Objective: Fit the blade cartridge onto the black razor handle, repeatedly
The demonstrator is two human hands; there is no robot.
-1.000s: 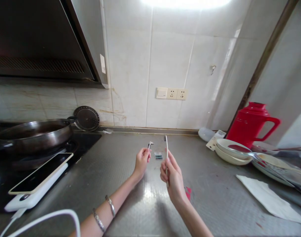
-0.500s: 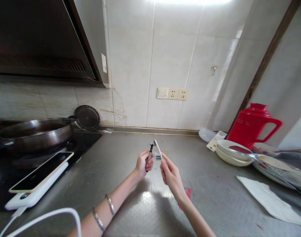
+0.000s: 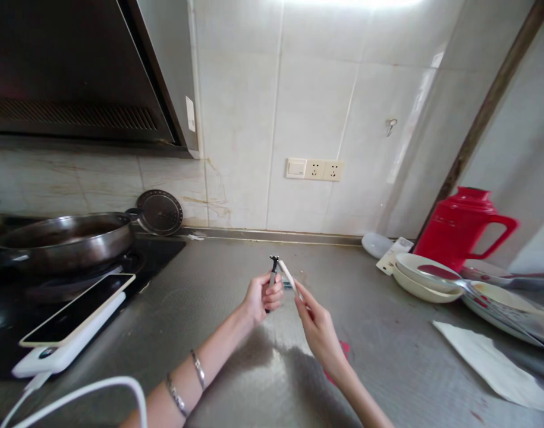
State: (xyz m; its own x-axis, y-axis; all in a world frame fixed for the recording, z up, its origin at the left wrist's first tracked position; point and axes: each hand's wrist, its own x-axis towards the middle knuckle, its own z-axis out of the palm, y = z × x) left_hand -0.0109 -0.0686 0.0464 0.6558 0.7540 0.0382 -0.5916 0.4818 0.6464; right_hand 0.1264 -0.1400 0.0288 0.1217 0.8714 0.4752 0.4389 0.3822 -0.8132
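My left hand [image 3: 263,297] is closed around the grey-and-black handle of a razor [image 3: 273,277], its small black head pointing up. My right hand [image 3: 317,321] pinches a slim white toothbrush [image 3: 286,273], which slants up and left so that its tip is close beside the razor head. Whether the two touch, I cannot tell. Behind the toothbrush, a small greenish flat piece [image 3: 286,285] lies on the grey metal counter [image 3: 227,267], partly covered by my hands and too small to name. Under my right wrist some pink-red scraps [image 3: 344,349] show.
At left, a steel pan [image 3: 71,241] sits on the black stove, with a phone [image 3: 79,309] on a white power bank [image 3: 71,339] in front. A red thermos jug [image 3: 461,229], stacked bowls [image 3: 425,285] and a white paper sheet [image 3: 490,359] are at right.
The toothbrush and my right hand have shifted slightly, with the brush now turned a little and its tip nearer the razor head. My left hand keeps its grip. The view has moved slightly.
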